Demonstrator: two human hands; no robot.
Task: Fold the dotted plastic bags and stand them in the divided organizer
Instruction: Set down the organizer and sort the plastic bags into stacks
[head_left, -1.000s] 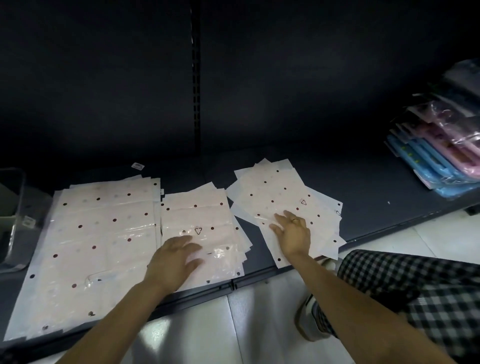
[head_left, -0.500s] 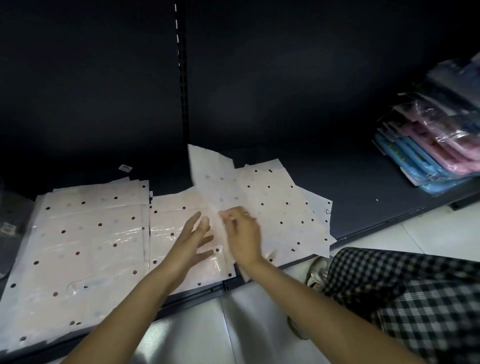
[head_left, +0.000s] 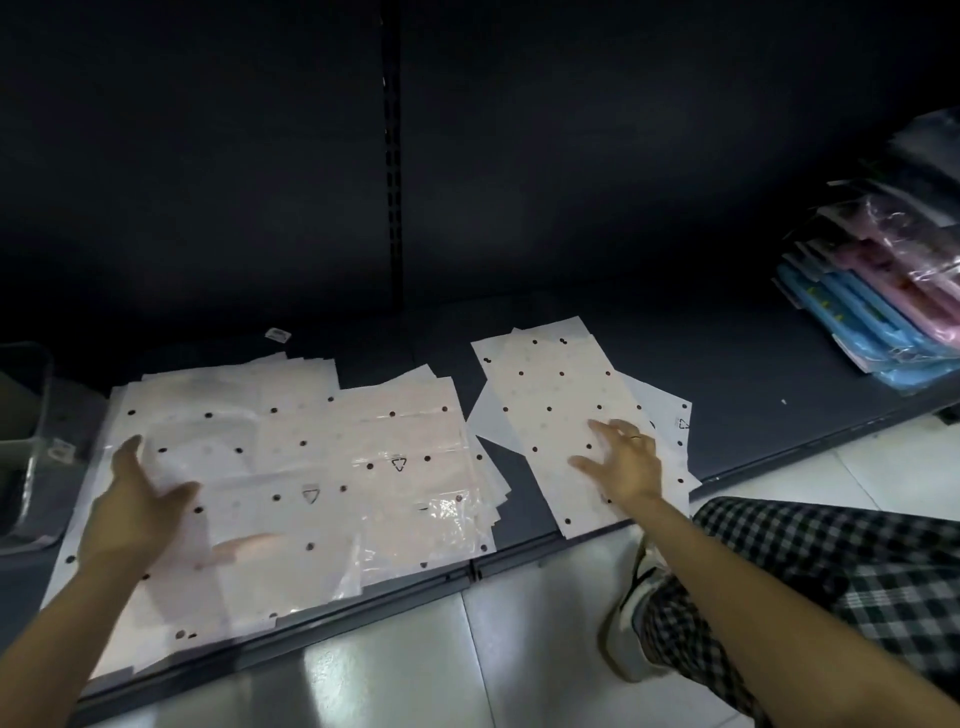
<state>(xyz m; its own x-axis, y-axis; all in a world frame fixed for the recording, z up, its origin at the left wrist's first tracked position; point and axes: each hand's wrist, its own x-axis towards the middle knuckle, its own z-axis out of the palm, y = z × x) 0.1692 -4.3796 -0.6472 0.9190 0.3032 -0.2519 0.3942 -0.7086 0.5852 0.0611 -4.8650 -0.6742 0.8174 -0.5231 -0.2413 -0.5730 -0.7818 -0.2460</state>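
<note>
Three piles of pale dotted plastic bags lie on the dark shelf: a large left pile (head_left: 171, 395), a middle pile (head_left: 415, 447) and a right pile (head_left: 561, 405). My left hand (head_left: 135, 509) holds a single translucent dotted bag (head_left: 270, 499) by its left edge. The thumb lies on top and the fingers show through from beneath. This bag lies across the left and middle piles. My right hand (head_left: 626, 460) rests flat on the right pile with its fingers spread. A clear organizer bin (head_left: 26, 447) stands at the far left, partly cut off.
Blue and pink packaged goods (head_left: 883, 322) are stacked at the shelf's right end. The shelf's front edge (head_left: 467, 569) runs just below the piles, with white floor tiles in front. My knee in checked trousers (head_left: 831, 587) and a shoe (head_left: 634, 623) are at the lower right.
My right hand lifted one bag off the right pile and passed it left. My left hand now holds it over the left piles, and the right hand is back on the right pile.
</note>
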